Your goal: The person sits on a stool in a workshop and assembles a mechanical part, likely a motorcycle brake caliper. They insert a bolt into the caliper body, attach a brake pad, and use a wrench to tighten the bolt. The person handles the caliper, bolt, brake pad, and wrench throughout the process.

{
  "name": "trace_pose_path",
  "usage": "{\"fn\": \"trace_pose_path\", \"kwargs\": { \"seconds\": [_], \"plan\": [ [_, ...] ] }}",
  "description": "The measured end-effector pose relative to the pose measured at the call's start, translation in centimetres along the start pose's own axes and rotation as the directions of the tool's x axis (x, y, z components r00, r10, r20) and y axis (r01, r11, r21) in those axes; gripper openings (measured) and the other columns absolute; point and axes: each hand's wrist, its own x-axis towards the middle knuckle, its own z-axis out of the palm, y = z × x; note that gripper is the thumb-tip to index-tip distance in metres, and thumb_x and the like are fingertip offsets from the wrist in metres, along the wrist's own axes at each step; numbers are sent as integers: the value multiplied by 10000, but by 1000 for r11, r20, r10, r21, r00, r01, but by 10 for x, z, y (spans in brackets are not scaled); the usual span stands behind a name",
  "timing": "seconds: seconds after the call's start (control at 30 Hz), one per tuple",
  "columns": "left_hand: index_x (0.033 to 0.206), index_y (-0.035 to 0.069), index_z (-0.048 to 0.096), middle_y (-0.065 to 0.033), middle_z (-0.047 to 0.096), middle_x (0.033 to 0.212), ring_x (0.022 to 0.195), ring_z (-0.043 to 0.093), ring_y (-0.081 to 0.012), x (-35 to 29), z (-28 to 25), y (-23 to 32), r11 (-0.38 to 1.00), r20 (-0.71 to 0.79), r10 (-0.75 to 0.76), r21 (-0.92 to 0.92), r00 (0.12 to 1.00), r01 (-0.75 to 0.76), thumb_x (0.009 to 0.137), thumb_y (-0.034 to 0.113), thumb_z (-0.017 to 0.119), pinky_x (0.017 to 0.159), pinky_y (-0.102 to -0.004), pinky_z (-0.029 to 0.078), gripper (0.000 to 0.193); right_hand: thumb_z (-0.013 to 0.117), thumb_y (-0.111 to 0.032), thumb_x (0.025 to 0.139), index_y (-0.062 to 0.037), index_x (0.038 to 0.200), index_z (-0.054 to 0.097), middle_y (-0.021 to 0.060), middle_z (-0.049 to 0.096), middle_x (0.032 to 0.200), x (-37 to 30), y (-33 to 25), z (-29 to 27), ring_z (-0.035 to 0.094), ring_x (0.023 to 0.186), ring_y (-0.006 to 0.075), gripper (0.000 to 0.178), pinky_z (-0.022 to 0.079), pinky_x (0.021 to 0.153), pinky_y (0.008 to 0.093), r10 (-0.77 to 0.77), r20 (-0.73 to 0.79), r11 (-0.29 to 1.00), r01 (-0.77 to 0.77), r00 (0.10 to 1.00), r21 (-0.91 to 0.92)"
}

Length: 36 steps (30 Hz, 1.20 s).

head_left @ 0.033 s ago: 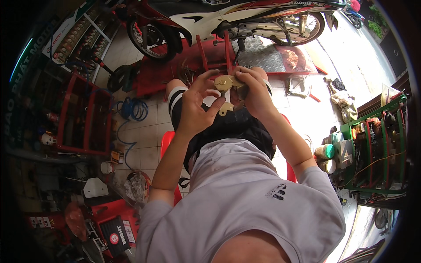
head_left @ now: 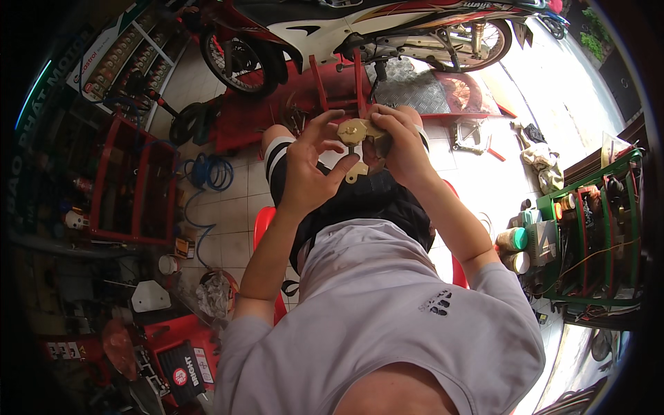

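Note:
Over my lap I hold a gold-coloured brake caliper (head_left: 352, 131) with a small flat bracket (head_left: 357, 170) at its lower end. My right hand (head_left: 401, 145) is closed round the caliper's right side, its fingers over the top; part of the body is hidden in that grip. On the other side my left hand (head_left: 315, 162) curls at the caliper's left edge. Its thumb presses against the bracket, and the fingertips meet the upper left of the body.
Ahead, a motorbike (head_left: 387, 34) stands over a red lift platform (head_left: 242, 114). To the left are a blue coiled hose (head_left: 211, 173) and a red rack (head_left: 131, 232). A green shelf (head_left: 595, 301) with jars beside it stands on the right. A red toolbox (head_left: 155, 332) lies lower left.

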Motion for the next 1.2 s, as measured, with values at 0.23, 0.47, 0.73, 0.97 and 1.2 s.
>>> {"fn": "trace_pose_path", "kwargs": {
  "seconds": [0.23, 0.47, 0.73, 0.97, 1.2],
  "plan": [
    [1292, 11, 491, -50, 613, 1015, 958, 621, -141, 1, -4, -4, 992, 2, 19, 124, 1000, -19, 723, -96, 742, 882, -275, 480, 631, 483, -158, 949, -36, 856, 517, 83, 579, 693, 1, 2, 2, 547, 461, 164, 157, 427, 439, 270, -32, -51, 998, 35, 998, 61],
    [1299, 5, 487, -57, 612, 1055, 972, 614, -141, -1, -4, -11, 989, 18, 39, 144, 999, -41, 737, -97, 729, 856, -270, 483, 620, 483, -156, 947, -32, 850, 519, 87, 585, 704, 3, 5, -3, 543, 460, 165, 162, 424, 436, 268, -18, 13, 998, 17, 1000, 55],
    [1320, 12, 478, -57, 663, 962, 992, 582, -129, -1, -1, 0, 984, -9, 31, 175, 999, -29, 740, -93, 722, 858, -278, 475, 638, 487, -155, 944, -33, 853, 521, 80, 576, 680, 2, 5, -3, 541, 459, 162, 156, 424, 434, 265, -25, 8, 997, 24, 1000, 74],
    [1307, 20, 494, -39, 599, 1038, 966, 584, -112, 0, -2, 4, 994, -18, 79, 76, 997, -78, 726, -77, 749, 850, -278, 472, 643, 480, -159, 949, -40, 850, 519, 84, 576, 682, 0, -2, 5, 540, 457, 160, 160, 428, 435, 273, -59, -93, 998, 61, 994, 12],
    [1295, 18, 499, -43, 576, 1052, 917, 613, -118, -1, -4, -8, 987, -20, 55, 153, 998, -52, 723, -73, 753, 843, -275, 476, 632, 482, -163, 950, -37, 851, 516, 86, 575, 686, 2, 2, 1, 543, 462, 160, 164, 429, 435, 277, -37, -50, 998, 39, 998, 53]
  ]
}}
